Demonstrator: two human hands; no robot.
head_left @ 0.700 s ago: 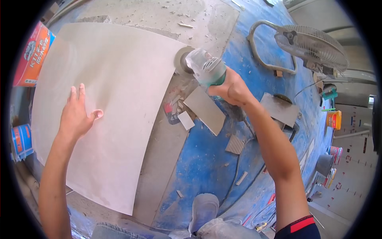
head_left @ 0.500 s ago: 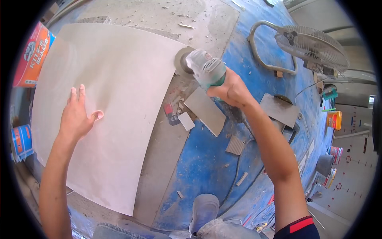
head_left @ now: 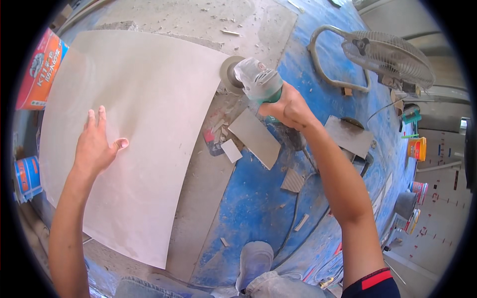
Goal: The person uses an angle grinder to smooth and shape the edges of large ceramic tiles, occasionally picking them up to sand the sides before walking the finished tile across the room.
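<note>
A large pale grey tile (head_left: 139, 119) lies flat across the left half of the view. My left hand (head_left: 97, 144) presses flat on it, fingers together, thumb out. My right hand (head_left: 288, 107) grips the green and grey body of an angle grinder (head_left: 256, 79). The grinder's disc (head_left: 229, 74) sits at the tile's upper right edge. A black cable (head_left: 293, 218) runs from the grinder down toward my feet.
Tile offcuts (head_left: 253, 136) and chips lie on the dusty blue floor (head_left: 258, 198) right of the tile. A floor fan (head_left: 385, 57) stands at upper right. An orange box (head_left: 39, 69) and a blue tub (head_left: 27, 176) sit at left. My shoe (head_left: 254, 263) is below.
The grinder and my right hand have shifted slightly up along the tile's right edge. My left hand stays pressed on the tile.
</note>
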